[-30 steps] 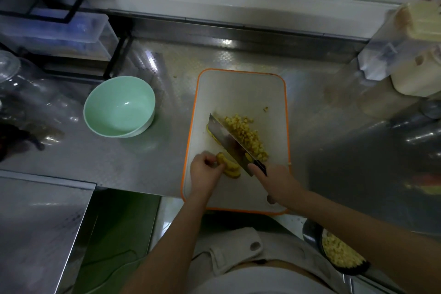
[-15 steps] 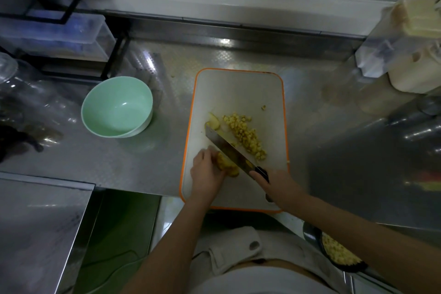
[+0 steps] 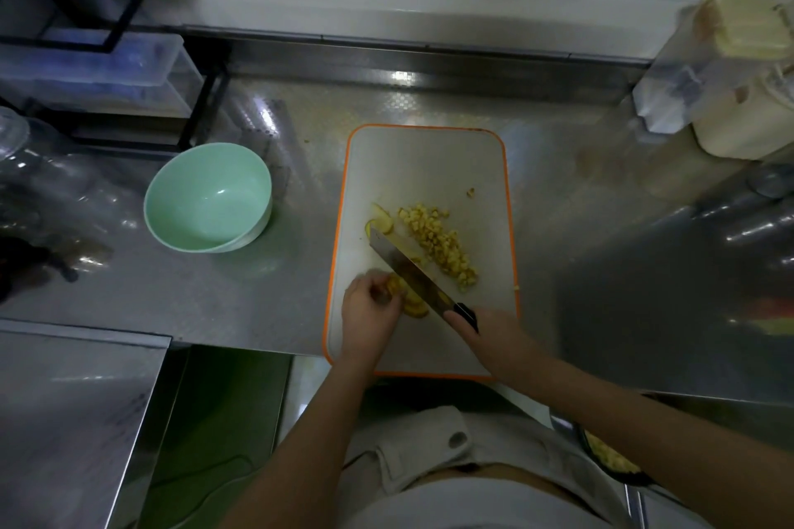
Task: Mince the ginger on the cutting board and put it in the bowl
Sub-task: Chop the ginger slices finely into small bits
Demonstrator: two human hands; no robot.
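The board, white with an orange rim, lies on the steel counter. At its 7 o'clock the left hand rests on the board, its fingers curled down onto a short stack of ginger slices, pinning them in place. The right hand comes in from 5 o'clock and is wrapped round the black handle of the knife. The blade runs aslant towards 10 o'clock and sits just beside the left knuckles, over the slices.

On the far side of the blade, at the middle of the board, is a loose heap of diced ginger. Two uncut slices lie at the blade's tip, and one stray bit lies apart at 1 o'clock of the heap.

The pale green bowl stands on the counter at 9 o'clock of the board, well apart from it, with no ginger in it. Clear tubs sit on a black rack at 10 o'clock, and pale containers stand at 2 o'clock.
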